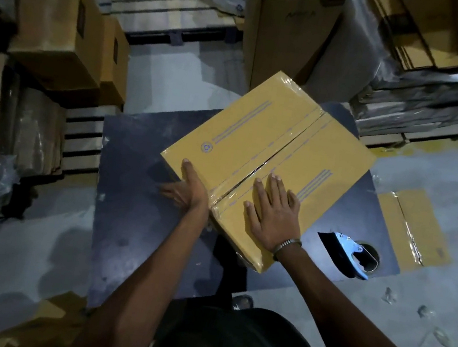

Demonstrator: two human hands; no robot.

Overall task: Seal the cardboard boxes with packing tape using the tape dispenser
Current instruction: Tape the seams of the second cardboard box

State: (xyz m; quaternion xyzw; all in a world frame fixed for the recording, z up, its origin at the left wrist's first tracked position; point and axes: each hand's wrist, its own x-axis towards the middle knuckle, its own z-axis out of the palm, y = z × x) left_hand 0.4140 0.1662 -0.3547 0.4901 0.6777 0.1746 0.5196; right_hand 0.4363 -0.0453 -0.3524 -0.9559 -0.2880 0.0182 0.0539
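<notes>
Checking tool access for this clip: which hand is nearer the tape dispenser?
Right. The right hand lies flat on the box top, left of the tape dispenser; the left hand is at the box's far-left edge.

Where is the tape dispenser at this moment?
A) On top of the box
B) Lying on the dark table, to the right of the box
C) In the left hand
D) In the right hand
B: the tape dispenser lies on the dark table to the right of the box, while the left hand and right hand both rest flat on the box.

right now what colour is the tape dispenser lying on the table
Light blue, with a dark tape roll; the tape dispenser shows in the head view, right of the cardboard box.
</notes>
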